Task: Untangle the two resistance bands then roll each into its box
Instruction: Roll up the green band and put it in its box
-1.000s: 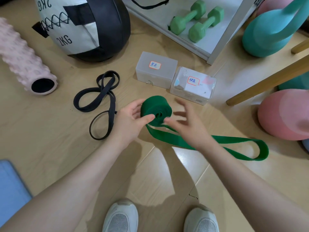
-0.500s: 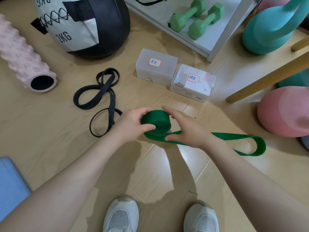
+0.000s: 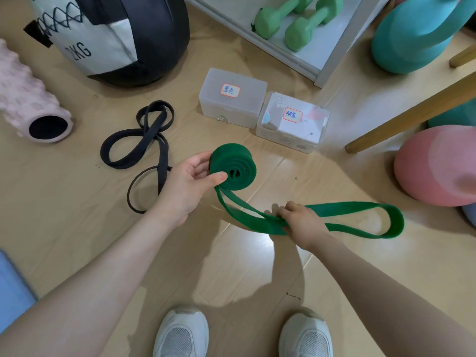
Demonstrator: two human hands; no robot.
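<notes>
The green resistance band (image 3: 233,167) is partly wound into a roll, and my left hand (image 3: 188,184) grips that roll with the thumb on its front face. Its loose tail runs right across the floor to a loop end. My right hand (image 3: 301,222) grips the tail's two strands together about halfway along. The black resistance band (image 3: 146,143) lies loose and twisted on the floor, left of my left hand. Two clear plastic boxes stand side by side beyond the roll: the left box (image 3: 231,101) and the right box (image 3: 293,122), each with a red-bordered label, lids closed.
A black-and-white 2 kg medicine ball (image 3: 116,34) and a pink foam roller (image 3: 28,104) sit at the far left. A white shelf (image 3: 319,73) holds green dumbbells (image 3: 304,24). A teal kettlebell (image 3: 417,34), a pink kettlebell (image 3: 435,166) and a wooden leg (image 3: 412,112) crowd the right. My shoes (image 3: 180,333) are below.
My right hand has left the roll and slid right along the tail, now gripping its strands. My left hand has kept hold of the roll.
</notes>
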